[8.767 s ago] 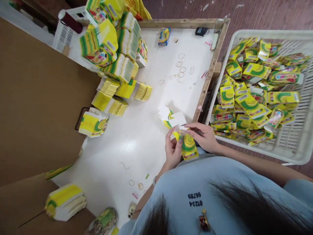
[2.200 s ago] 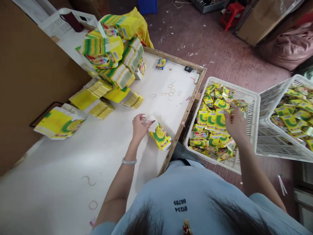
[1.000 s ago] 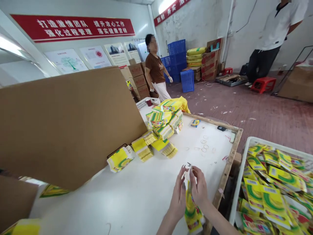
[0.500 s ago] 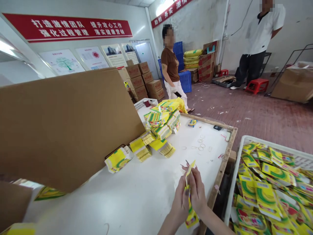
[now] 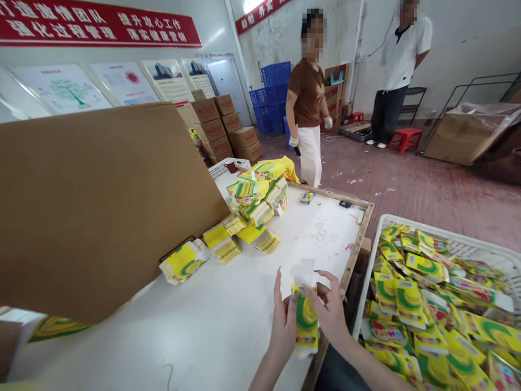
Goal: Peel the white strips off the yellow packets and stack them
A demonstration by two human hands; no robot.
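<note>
Since half a second ago our carton (image 5: 306, 320) turns face-up | left hand (image 5: 285, 325), right hand (image 5: 331, 315): fingers pinch it | step: folding flap (image 5: 303, 271) | next: likely tuck it squarely.

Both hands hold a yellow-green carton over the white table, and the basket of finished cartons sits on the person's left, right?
Not quite. The head view shows the basket on the person's right, beside the table. The rest stands: the left hand and right hand hold a yellow-green carton over the white table.
</note>
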